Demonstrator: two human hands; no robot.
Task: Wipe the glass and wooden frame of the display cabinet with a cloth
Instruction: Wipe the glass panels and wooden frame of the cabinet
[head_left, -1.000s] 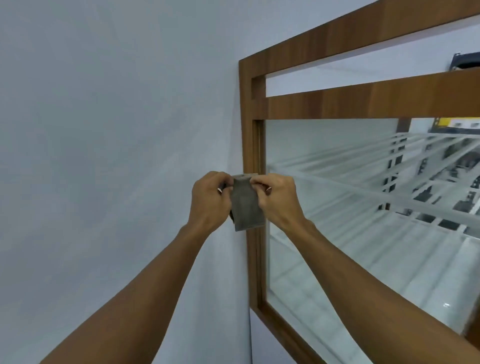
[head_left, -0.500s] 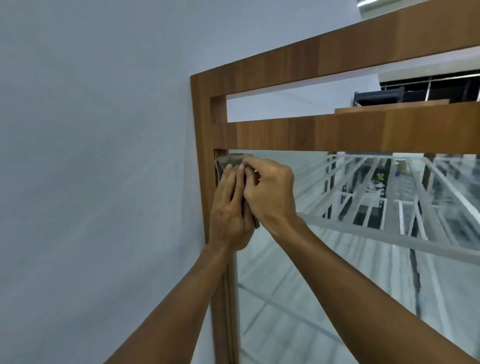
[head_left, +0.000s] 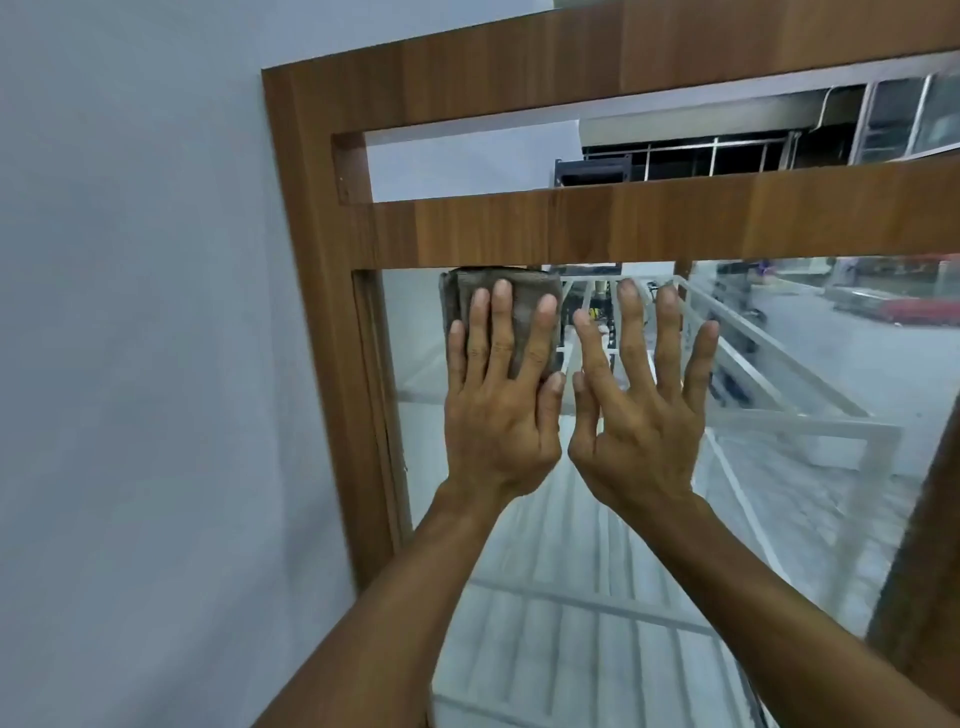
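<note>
Left hand (head_left: 501, 410) lies flat with fingers spread, its grip just pressing the folded grey cloth (head_left: 501, 306) onto the glass (head_left: 779, 519) right under the wooden frame (head_left: 623, 223) crossbar. Right hand (head_left: 641, 421) beside it, splayed wide, holding nothing.

This looks like a shopfront or similar commercial room facing a street. A plain pale wall (head_left: 135, 364) meets a wood-grain frame (head_left: 322, 260) around a large glass pane (head_left: 779, 493). In or through the glass show white metal railings (head_left: 769, 343), a paved road (head_left: 857, 364), a red vehicle (head_left: 914, 310) and a building front with barred windows (head_left: 727, 150).
</note>
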